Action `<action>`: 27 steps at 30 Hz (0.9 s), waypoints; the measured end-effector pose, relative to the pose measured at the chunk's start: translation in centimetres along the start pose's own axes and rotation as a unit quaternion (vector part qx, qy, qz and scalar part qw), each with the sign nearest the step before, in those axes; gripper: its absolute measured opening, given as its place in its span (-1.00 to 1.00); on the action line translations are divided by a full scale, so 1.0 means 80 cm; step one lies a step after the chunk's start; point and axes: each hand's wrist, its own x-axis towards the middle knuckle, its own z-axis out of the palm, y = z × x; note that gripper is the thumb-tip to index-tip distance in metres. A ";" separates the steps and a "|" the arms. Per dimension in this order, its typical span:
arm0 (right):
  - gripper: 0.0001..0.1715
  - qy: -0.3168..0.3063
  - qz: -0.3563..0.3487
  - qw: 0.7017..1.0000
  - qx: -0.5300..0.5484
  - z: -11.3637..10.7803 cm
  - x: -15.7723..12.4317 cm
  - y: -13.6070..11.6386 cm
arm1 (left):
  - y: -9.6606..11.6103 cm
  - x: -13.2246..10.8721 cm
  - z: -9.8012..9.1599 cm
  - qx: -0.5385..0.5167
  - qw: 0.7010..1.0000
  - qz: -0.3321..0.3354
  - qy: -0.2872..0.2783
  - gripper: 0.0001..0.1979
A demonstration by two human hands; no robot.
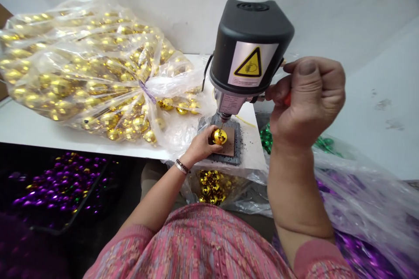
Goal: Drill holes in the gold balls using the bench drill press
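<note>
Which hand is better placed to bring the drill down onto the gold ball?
The right hand: its grip is closed on the red-handled lever beside the drill press. The left hand is occupied steadying the gold ball under the bit.

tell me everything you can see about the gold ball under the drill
The gold ball is small, round and mirror-shiny, like metallised plastic. It sits on a brown pad on the drill press base, directly under the bit, which meets its top. The left hand steadies its left side.
</note>
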 end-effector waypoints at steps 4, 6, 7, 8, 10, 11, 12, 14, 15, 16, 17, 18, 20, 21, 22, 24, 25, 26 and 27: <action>-0.79 0.001 0.004 1.000 0.018 -0.001 0.000 0.003 | -0.004 -0.011 -0.002 -0.003 1.000 0.025 0.005 -0.42; -0.78 0.003 0.005 1.000 0.013 -0.003 -0.003 0.004 | -0.005 -0.019 -0.007 0.003 0.998 0.062 -0.013 -0.41; -0.77 0.004 0.006 1.000 0.008 -0.004 -0.004 0.004 | -0.005 -0.024 -0.012 0.009 0.996 0.087 -0.029 -0.39; -0.76 0.006 0.006 1.000 0.006 -0.005 -0.005 0.003 | -0.004 -0.028 -0.017 0.012 0.992 0.113 -0.048 -0.37; -0.75 0.007 0.007 1.000 0.004 -0.006 -0.007 0.002 | -0.005 -0.037 -0.031 0.010 0.986 0.144 -0.086 -0.35; -0.76 0.007 0.007 1.000 0.002 -0.007 -0.008 0.001 | -0.006 -0.039 -0.039 0.005 0.986 0.139 -0.096 -0.36; -0.76 0.007 0.005 1.000 -0.001 -0.007 -0.009 0.000 | -0.008 -0.039 -0.047 0.001 0.988 0.120 -0.095 -0.42; -0.77 0.005 -0.001 1.000 -0.006 -0.007 -0.012 0.000 | -0.017 -0.030 -0.064 0.011 0.998 0.052 -0.044 -0.59; -0.76 0.006 -0.006 1.000 -0.008 -0.007 -0.013 0.000 | -0.023 -0.019 -0.073 0.029 1.000 0.011 0.001 -0.66; -0.76 0.007 -0.013 1.000 -0.007 -0.007 -0.014 0.000 | -0.030 -0.006 -0.081 0.055 0.997 -0.029 0.052 -0.68; -0.76 0.009 -0.017 1.000 -0.007 -0.007 -0.014 0.000 | -0.038 0.009 -0.089 0.088 0.988 -0.068 0.103 -0.66; -0.76 0.012 -0.021 1.000 -0.007 -0.007 -0.015 0.001 | -0.045 0.026 -0.096 0.121 0.977 -0.107 0.139 -0.63; -0.77 0.017 -0.024 1.000 -0.010 -0.008 -0.016 0.001 | -0.058 0.058 -0.107 0.165 0.957 -0.166 0.170 -0.58; -0.77 0.017 -0.025 0.999 -0.011 -0.008 -0.016 0.001 | -0.063 0.072 -0.111 0.172 0.953 -0.178 0.174 -0.58; -0.78 0.015 -0.024 1.000 -0.013 -0.009 -0.016 0.001 | -0.066 0.084 -0.113 0.175 0.951 -0.184 0.175 -0.59; -0.77 0.007 -0.023 0.999 -0.023 -0.010 -0.017 0.000 | -0.071 0.101 -0.115 0.175 0.952 -0.183 0.173 -0.59; -0.76 0.004 -0.021 0.999 -0.029 -0.010 -0.017 0.000 | -0.072 0.107 -0.115 0.172 0.954 -0.175 0.172 -0.59; -0.75 0.002 -0.021 0.999 -0.037 -0.011 -0.018 0.000 | -0.073 0.111 -0.115 0.162 0.958 -0.164 0.172 -0.58; -0.75 0.000 -0.023 0.999 -0.043 -0.011 -0.018 0.000 | -0.074 0.115 -0.114 0.156 0.961 -0.153 0.170 -0.58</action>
